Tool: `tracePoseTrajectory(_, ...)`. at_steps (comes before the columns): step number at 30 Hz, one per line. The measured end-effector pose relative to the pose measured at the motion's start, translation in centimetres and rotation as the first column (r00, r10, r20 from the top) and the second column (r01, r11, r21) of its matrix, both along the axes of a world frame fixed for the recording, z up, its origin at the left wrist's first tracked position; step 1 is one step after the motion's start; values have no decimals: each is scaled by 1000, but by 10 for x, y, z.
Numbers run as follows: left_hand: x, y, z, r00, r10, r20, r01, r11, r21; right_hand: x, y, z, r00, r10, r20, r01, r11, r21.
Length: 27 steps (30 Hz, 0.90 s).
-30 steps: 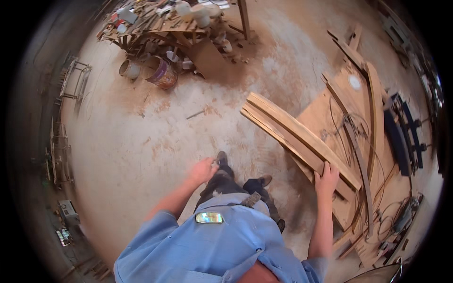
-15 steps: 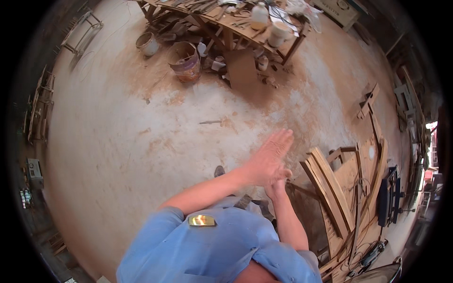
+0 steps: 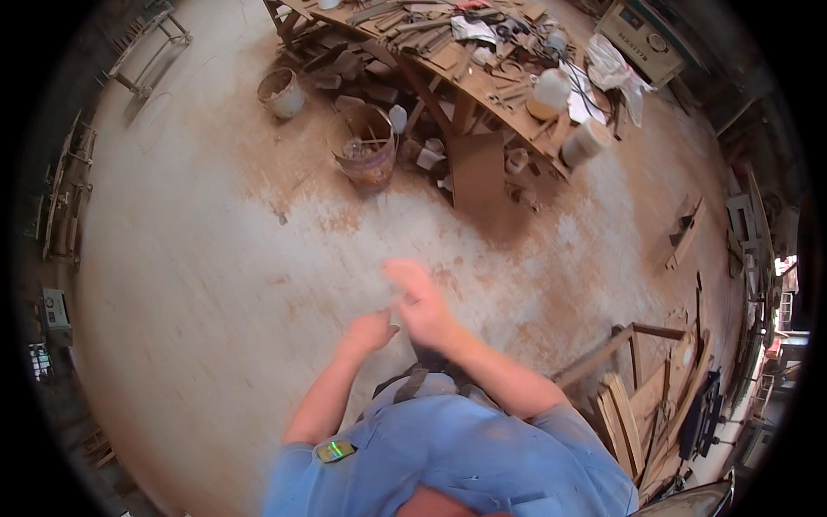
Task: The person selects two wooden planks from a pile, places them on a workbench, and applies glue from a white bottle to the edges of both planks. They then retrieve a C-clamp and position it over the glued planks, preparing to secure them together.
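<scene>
1. Two hands meet mid-frame, above bare floor [image 3: 215, 284]. Left hand [image 3: 369, 332] is loosely curled; right hand [image 3: 420, 303] is flat, fingers out, motion-blurred. Both empty; neither grips anything.
2. The hands overlap or sit just beside each other. Actual contact can't be told through the blur; it looks like a clap or a dusting-off.
3. Nearest things: only the person's own blue shirt [image 3: 465, 457] and dark legs below the hands. No tool or workpiece within reach.
4. Progress, judged: nothing is in hand, so no carry or placement is under way. Plank stack [image 3: 642, 405] lies lower right, well apart from both hands, untouched. What is left to do can't be read from this view.
5. Edges, upper frame: workbench [image 3: 482, 77] is loaded with tools and scraps, with white jugs [image 3: 568, 112] at its right end. Under and beside it: brown bucket [image 3: 366, 146], grey bucket [image 3: 282, 92], a cardboard sheet [image 3: 476, 171] leaning against the bench.
6. Edges, right: loose timber and dark gear along the rim. Left rim: metal frames [image 3: 60, 207], dim.
7. Open room: wide dusty floor across centre and left, nothing on it. Tightest side is lower right, where the planks sit near the person's legs.
</scene>
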State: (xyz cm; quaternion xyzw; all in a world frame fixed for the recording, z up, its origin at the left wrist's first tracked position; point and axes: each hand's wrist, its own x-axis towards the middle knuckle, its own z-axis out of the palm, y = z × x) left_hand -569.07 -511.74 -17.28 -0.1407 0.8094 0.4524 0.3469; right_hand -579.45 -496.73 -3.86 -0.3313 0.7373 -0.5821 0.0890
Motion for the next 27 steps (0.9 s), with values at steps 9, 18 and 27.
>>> tracePoseTrajectory(9, -144, -188, 127, 770, -11, -638, -298, 878, -375, -160, -81, -215, 51, -295, 954, -20, 955, 296)
tracePoseTrajectory(18, -234, -296, -24, 665, 262, -700, -480, 867, -132, -258, -364, -72, 264, 182, 947, -286, 953, -104)
tracePoseTrajectory(27, -8, -417, -91, 718, 613, 329, -487, 781, -392, -454, -304, -247, 930, -250, 268, 17, 760, 650)
